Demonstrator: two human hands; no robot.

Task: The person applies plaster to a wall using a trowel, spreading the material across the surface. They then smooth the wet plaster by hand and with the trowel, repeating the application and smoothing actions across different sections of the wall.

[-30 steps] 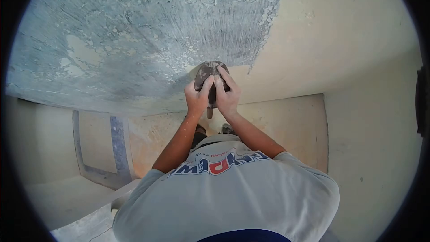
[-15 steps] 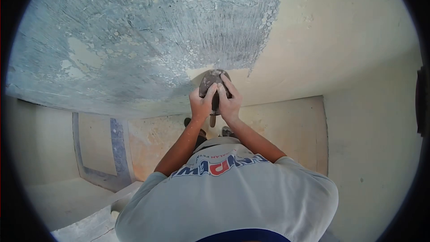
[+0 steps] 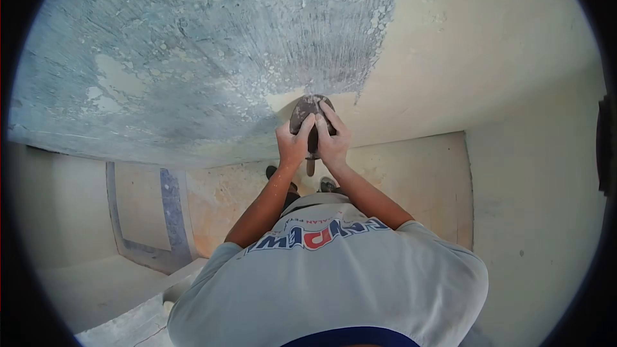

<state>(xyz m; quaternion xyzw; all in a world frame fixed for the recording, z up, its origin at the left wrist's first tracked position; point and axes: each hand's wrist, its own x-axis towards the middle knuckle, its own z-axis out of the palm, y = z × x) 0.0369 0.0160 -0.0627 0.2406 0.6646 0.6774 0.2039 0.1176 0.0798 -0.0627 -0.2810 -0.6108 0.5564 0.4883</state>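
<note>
The left hand [image 3: 291, 146] and right hand [image 3: 332, 143] are both shut tight on the scraper [image 3: 308, 106]; two hands push harder; its blade lies flat on the wall [image 3: 193, 58], at the edge of the cream paint [image 3: 450, 58].

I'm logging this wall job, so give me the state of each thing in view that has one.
wall, paint scraped to grey on the left, cream coat intact on the right.
scraper, blade pressed against the wall, held by both hands.
left hand, grip shut on the scraper.
right hand, grip shut on the scraper, fingers over the blade.
</note>
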